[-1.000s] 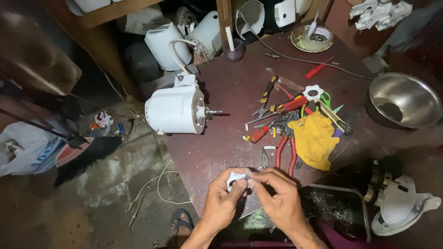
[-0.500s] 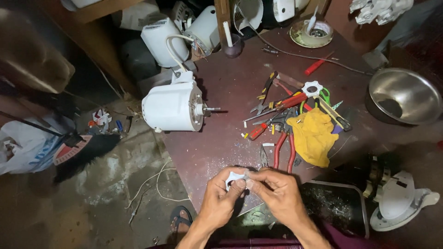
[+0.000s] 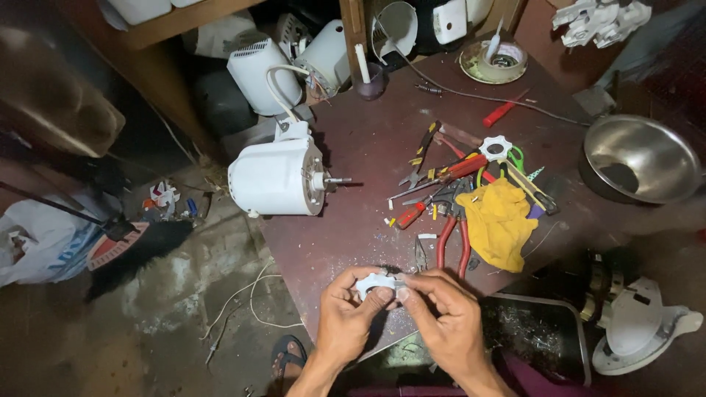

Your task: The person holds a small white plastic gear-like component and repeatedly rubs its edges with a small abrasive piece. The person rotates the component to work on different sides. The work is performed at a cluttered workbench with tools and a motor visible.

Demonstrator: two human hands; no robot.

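My left hand [image 3: 346, 316] and my right hand [image 3: 441, 316] meet over the near edge of a dark maroon table [image 3: 368, 147]. Together they pinch a small white plastic part [image 3: 376, 282] with a scalloped rim, fingertips of both hands on it. A white fan motor housing [image 3: 276, 176] with a bare metal shaft lies on its side at the table's left edge, well above my hands.
A pile of pliers and screwdrivers [image 3: 448, 198], a yellow cloth [image 3: 501, 220] and a white knob [image 3: 495, 147] lie mid-table. A steel bowl [image 3: 640, 158] sits at the right, a white fan part [image 3: 636, 331] lower right. Loose wire [image 3: 243, 301] lies on the concrete floor.
My hands stay together on the small white part, with only slight finger shifts. The view has drifted a little.
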